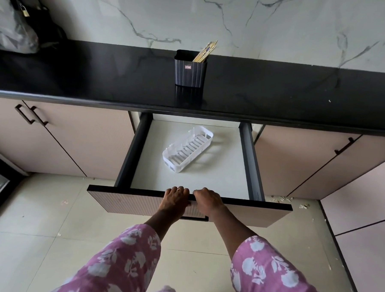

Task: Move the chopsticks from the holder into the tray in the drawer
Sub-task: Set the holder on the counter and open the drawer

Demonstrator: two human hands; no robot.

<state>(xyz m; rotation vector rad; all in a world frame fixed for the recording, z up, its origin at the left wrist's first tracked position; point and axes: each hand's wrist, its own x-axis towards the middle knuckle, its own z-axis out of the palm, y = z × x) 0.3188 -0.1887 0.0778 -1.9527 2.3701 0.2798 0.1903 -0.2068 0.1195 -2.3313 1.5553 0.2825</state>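
Two hands, left hand (176, 197) and right hand (207, 200), grip the front edge of the open drawer (128, 201) containing the tray (170, 164), while the chopsticks (205, 51) stand in the holder (190, 73) on the countertop (79, 77).

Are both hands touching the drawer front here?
Touching. The head view shows the left hand and right hand with fingers curled over the top edge of the drawer front.
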